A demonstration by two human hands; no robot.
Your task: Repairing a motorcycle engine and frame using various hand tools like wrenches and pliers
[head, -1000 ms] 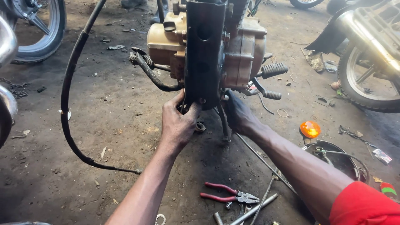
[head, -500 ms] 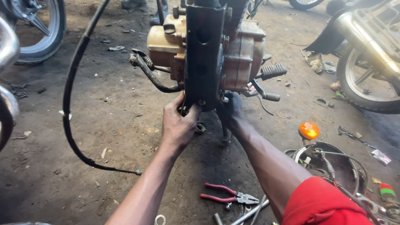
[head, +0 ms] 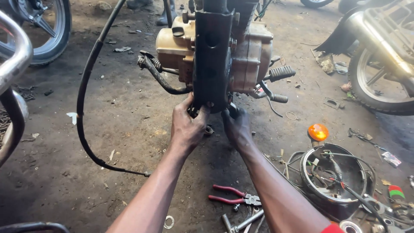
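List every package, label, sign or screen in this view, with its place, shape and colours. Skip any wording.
No sign or screen shows.
Small wrapper: flat on the dirt at right, beyond the headlamp shell; pale and crumpled, too small to tell more.
Red-and-green capped piece: far right near the edge; it may be a small container, which I cannot confirm.
Both hands are at the black frame, away from these.

Two bare arms and a bit of red sleeve

The left hand [head: 186, 127] and the right hand [head: 236, 128] have no gloves, rings or watch on them. Both arms are bare from the hands all the way back past the wrists. Far behind the right hand, up by the elbow, a small piece of bright red sleeve [head: 333, 228] peeks in. No sleeve shows behind the left hand.
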